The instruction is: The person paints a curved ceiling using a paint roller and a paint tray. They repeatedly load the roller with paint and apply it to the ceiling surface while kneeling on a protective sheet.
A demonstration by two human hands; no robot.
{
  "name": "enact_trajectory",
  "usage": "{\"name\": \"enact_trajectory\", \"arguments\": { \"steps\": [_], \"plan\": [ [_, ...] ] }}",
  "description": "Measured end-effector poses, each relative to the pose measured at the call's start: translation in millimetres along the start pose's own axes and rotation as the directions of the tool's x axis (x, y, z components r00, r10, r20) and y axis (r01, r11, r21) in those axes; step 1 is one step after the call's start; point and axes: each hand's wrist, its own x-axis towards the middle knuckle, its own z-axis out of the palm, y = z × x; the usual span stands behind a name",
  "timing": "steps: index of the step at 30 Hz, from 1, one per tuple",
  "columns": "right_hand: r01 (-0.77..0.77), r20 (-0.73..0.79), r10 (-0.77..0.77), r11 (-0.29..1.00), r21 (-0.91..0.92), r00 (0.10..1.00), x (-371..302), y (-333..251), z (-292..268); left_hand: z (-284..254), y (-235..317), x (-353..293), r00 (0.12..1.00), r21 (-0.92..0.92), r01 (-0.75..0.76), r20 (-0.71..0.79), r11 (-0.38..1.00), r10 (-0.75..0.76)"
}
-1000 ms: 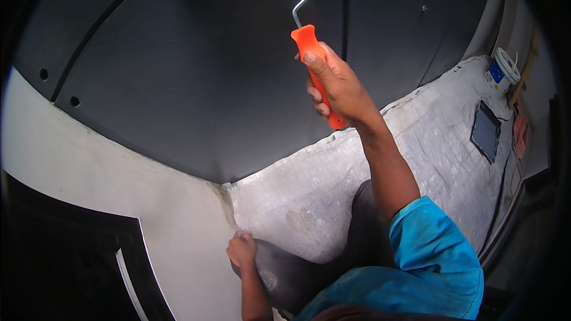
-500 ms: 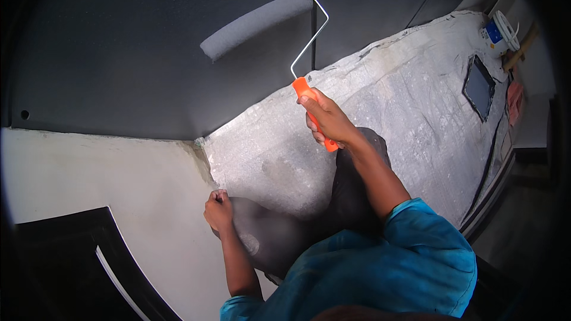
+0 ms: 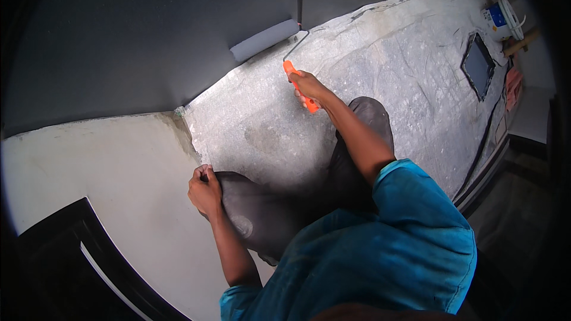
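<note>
- The orange handle (image 3: 300, 86) of a paint roller (image 3: 264, 40) is being gripped in the closed right hand (image 3: 309, 86), with the arm stretched forward so that the tool reaches the wall from a crouch.
- The grey roller sleeve is being pressed flat against the dark grey wall (image 3: 148, 35), up and to the left of the right hand, at the end of a bent wire frame; it is being held low on the wall, just above the floor line, seemingly so that the bottom strip gets coated.
- The left hand (image 3: 205, 187) is being kept curled shut on the knee of the dark trousers (image 3: 262, 214), holding nothing that can be seen, apparently as a brace for balance.
- A pale, paint-marked floor sheet (image 3: 386, 83) is being used under and beyond the right hand, probably to catch drips.
- Well away to the right of the right hand, a paint tray (image 3: 477, 65) and a white paint bucket (image 3: 505, 18) are being kept on that sheet.
</note>
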Motion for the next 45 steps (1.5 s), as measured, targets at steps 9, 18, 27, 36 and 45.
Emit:
{"name": "enact_trajectory", "arguments": {
  "steps": [9,18,27,36,45],
  "plan": [
    [-0.106,0.044,0.110,0.991,-0.083,0.993,60,8,-29,-5,5,-8,1.000,0.022,0.015,-0.012,1.000,-0.014],
    [-0.041,-0.015,0.040,0.996,-0.080,0.999,13,0,-11,-1,-6,-9,1.000,-0.010,0.016,-0.012,1.000,-0.016],
    [-0.032,0.004,0.032,0.998,-0.057,0.999,20,-4,-18,-2,1,-1,1.000,-0.014,0.008,0.002,1.000,-0.008],
    [0.230,-0.025,-0.236,0.963,-0.144,0.971,-115,-63,5,0,9,4,0.999,0.010,0.048,0.012,0.999,-0.049],
    [0.480,0.037,-0.479,0.869,-0.118,0.877,-181,-133,19,8,-8,12,0.999,0.039,0.024,-0.022,0.999,-0.023]
  ]
}}
